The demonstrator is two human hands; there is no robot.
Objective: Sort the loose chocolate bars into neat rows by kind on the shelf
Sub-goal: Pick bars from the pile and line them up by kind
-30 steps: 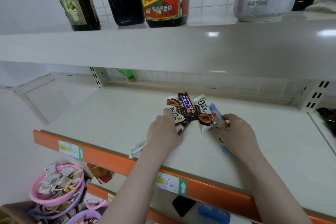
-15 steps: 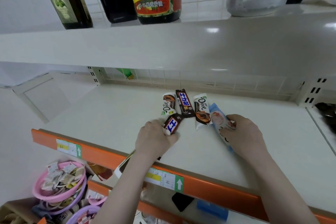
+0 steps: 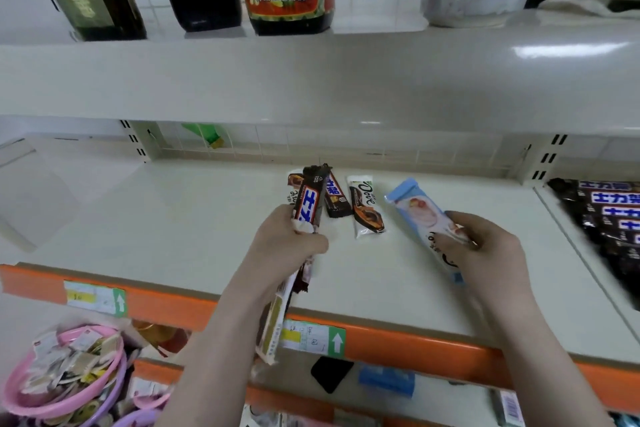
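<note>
left grip [image 3: 284, 246] around dark bar [image 3: 309, 203]

Dark brown Snickers bar [image 3: 309, 199] with blue-and-white lettering, raised off the shelf [image 3: 180, 218], tilted. Second Snickers bar [image 3: 335, 198] flat near the back. White Dove bar [image 3: 365, 206] just beside it, lengthwise. Light-blue Dove bar [image 3: 420, 215] angled, further right.

Two bare forearms come up from the near edge, no sleeves showing on either. The left hand [image 3: 284, 246] carries no ring, watch or glove. Same on the right hand [image 3: 485, 253]: bare fingers, bare wrist, no band or strap. Both arms slim, uncovered right down to the bottom edge.
</note>
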